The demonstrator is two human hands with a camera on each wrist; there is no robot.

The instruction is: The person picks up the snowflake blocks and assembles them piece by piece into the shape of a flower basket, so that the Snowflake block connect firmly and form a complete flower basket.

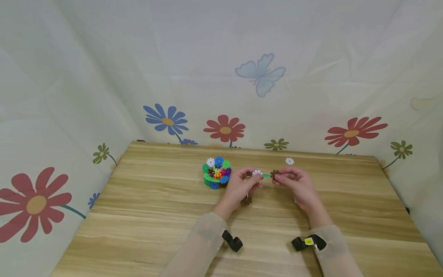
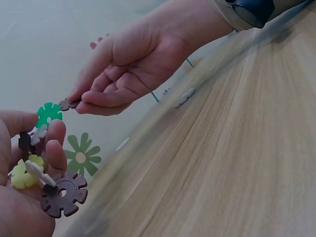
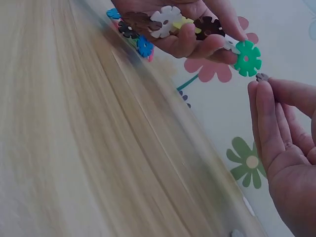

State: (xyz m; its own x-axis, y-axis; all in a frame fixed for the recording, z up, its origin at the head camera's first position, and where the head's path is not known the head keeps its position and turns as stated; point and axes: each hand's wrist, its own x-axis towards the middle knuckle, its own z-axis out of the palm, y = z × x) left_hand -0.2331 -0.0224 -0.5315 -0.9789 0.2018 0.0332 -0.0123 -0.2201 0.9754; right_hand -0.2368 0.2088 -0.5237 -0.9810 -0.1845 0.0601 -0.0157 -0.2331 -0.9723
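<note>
My left hand (image 1: 238,188) grips a chain of interlocking snowflake discs, small notched plastic rounds. A brown disc (image 2: 73,195) hangs at its lower end, then come white, yellow (image 2: 27,173), dark brown and white ones. The green disc (image 3: 248,58) forms the other end, sticking out past the left fingertips. Between thumb and fingers, my right hand (image 1: 300,186) pinches another brown disc (image 1: 274,174). Its edge meets the rim of the green disc, and the two line up edge to edge above the table. Part of the chain is hidden behind the left fingers.
A round cluster of joined multicoloured discs (image 1: 217,175) sits on the wooden table (image 1: 155,227), just left of my left hand. One loose white disc (image 1: 289,161) lies beyond my right hand, another (image 1: 295,200) beside the right wrist. A flower-printed curtain (image 1: 194,77) stands behind the table.
</note>
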